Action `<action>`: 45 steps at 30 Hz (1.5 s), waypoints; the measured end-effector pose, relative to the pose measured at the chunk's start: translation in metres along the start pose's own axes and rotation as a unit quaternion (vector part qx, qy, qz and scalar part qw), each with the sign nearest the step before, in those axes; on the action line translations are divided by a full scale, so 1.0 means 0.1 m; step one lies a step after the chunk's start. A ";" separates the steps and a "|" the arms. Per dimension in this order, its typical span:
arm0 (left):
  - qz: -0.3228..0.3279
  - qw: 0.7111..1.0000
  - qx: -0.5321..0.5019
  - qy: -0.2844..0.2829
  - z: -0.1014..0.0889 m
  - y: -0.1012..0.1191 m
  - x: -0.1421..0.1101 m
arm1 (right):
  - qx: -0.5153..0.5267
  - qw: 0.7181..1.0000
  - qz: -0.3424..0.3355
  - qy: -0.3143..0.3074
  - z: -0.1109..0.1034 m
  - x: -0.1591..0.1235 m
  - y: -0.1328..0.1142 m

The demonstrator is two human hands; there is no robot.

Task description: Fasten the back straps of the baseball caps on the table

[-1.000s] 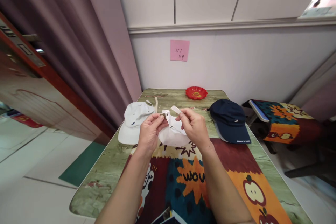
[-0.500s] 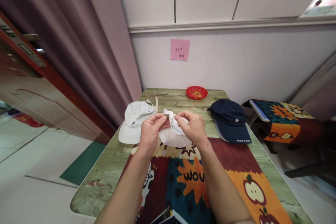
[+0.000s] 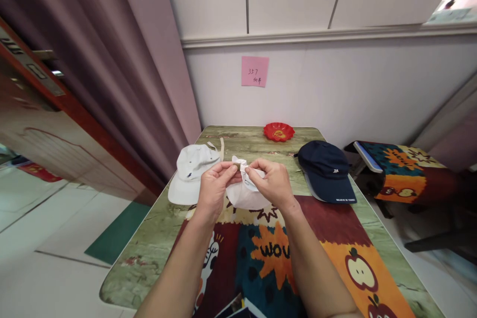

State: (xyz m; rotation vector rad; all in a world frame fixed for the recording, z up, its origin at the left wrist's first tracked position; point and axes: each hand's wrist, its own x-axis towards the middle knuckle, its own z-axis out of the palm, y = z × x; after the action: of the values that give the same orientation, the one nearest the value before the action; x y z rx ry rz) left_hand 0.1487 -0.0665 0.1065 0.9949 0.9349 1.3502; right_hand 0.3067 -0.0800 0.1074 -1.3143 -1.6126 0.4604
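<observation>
Over the middle of the table I hold a white cap (image 3: 248, 198), its pale crown hanging below my fingers. My left hand (image 3: 216, 184) pinches a small brownish-metallic piece, seemingly the buckle, at the cap's band. My right hand (image 3: 274, 181) is closed on the white strap close beside it, thumb and forefinger together. The fingertips of both hands nearly meet. Most of the cap's far side is hidden by my hands. To the left of my left hand lies another white cap (image 3: 196, 161) with a small dark emblem and a loose strap.
A navy cap (image 3: 323, 164) rests on the right side of the wood-patterned table (image 3: 128, 263). At the back stands a red scalloped dish (image 3: 278, 131). A colourful cloth (image 3: 313, 213) covers the table's middle, and dark papers (image 3: 240, 308) lie at its near edge.
My right fingers have shifted slightly left along the strap, towards the buckle piece. My left hand stays almost in place, and the other caps have not moved.
</observation>
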 end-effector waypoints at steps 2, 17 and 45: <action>0.000 1.000 0.003 -0.001 0.00 -0.01 0.00 | 0.002 1.000 -0.001 -0.001 0.00 0.00 0.00; -0.027 0.999 0.018 -0.022 0.00 0.01 -0.02 | 0.007 1.000 -0.007 -0.018 0.00 0.01 0.00; -0.107 0.993 -0.020 -0.036 -0.03 -0.04 0.03 | 0.096 0.993 0.039 -0.061 0.05 0.07 0.17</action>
State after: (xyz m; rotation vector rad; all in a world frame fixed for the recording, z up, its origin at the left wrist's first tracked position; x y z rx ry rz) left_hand 0.1471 -0.0634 0.1022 0.8806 0.9278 1.1416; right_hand 0.3117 -0.0659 0.0948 -1.2265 -1.5765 0.7385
